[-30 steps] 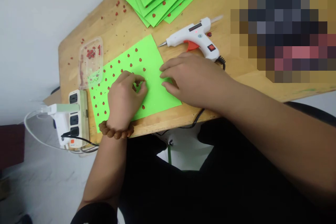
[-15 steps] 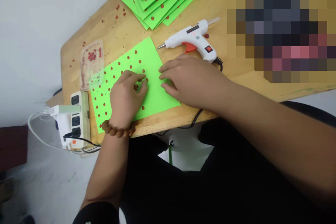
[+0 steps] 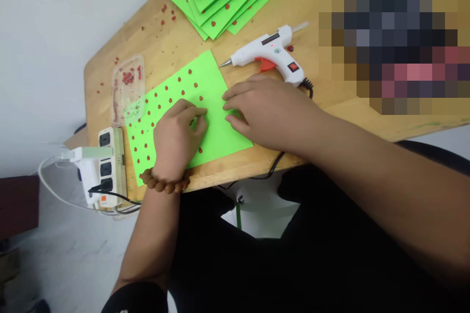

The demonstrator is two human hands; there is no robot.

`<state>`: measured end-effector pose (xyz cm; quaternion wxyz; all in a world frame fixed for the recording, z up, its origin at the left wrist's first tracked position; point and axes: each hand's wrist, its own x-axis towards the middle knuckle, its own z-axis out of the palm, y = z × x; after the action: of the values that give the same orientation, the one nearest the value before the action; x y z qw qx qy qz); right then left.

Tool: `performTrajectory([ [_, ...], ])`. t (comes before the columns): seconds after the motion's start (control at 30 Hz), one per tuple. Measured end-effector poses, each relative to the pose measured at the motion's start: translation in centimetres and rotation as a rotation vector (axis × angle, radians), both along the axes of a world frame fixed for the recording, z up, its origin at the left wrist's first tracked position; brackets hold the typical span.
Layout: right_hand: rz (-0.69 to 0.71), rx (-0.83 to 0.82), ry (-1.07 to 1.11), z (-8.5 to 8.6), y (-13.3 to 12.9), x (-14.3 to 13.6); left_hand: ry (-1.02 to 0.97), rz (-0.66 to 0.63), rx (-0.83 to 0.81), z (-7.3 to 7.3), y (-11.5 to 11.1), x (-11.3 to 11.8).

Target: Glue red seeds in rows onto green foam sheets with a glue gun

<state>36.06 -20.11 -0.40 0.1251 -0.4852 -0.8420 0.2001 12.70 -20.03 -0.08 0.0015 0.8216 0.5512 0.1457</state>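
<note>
A bright green sheet (image 3: 220, 127) dotted with rows of small red pieces (image 3: 190, 72) lies at the table's near edge. Over its middle is my left hand (image 3: 178, 132), a brown bead bracelet (image 3: 167, 186) round its wrist. Thumb and forefinger are pinched together at the sheet's surface, where a small red piece showed a moment ago; the fingertips now hide it. My right hand (image 3: 264, 112) lies on the sheet's right part, fingers stretched out and slightly apart, holding nothing. Just beyond it rests a white glue gun (image 3: 264, 51) with a red trigger, its metal nozzle pointing left.
A clear plastic tub (image 3: 128, 90) with red pieces stands left of the sheet. Nearer me is a power strip (image 3: 112, 166) with plugs and cables. A stack of dotted green sheets (image 3: 227, 0) lies at the back. Loose red pieces (image 3: 163, 8) are scattered beside it.
My left thumb and forefinger have closed together over the red piece that showed at their tips. My right hand and the glue gun have stayed put.
</note>
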Motion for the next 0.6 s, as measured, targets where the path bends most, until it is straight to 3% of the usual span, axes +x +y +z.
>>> performTrajectory([
  [0.2, 0.010, -0.007, -0.023, 0.2, 0.0, -0.1, -0.035, -0.016, -0.014, 0.1, -0.2, -0.1],
  [0.4, 0.015, 0.020, 0.010, 0.0, 0.0, 0.1, -0.248, 0.108, 0.240, 1.9, -0.7, -1.1],
  [0.6, 0.001, 0.000, -0.018, 0.2, 0.0, 0.0, -0.022, -0.097, 0.013, 0.9, -0.5, -1.0],
])
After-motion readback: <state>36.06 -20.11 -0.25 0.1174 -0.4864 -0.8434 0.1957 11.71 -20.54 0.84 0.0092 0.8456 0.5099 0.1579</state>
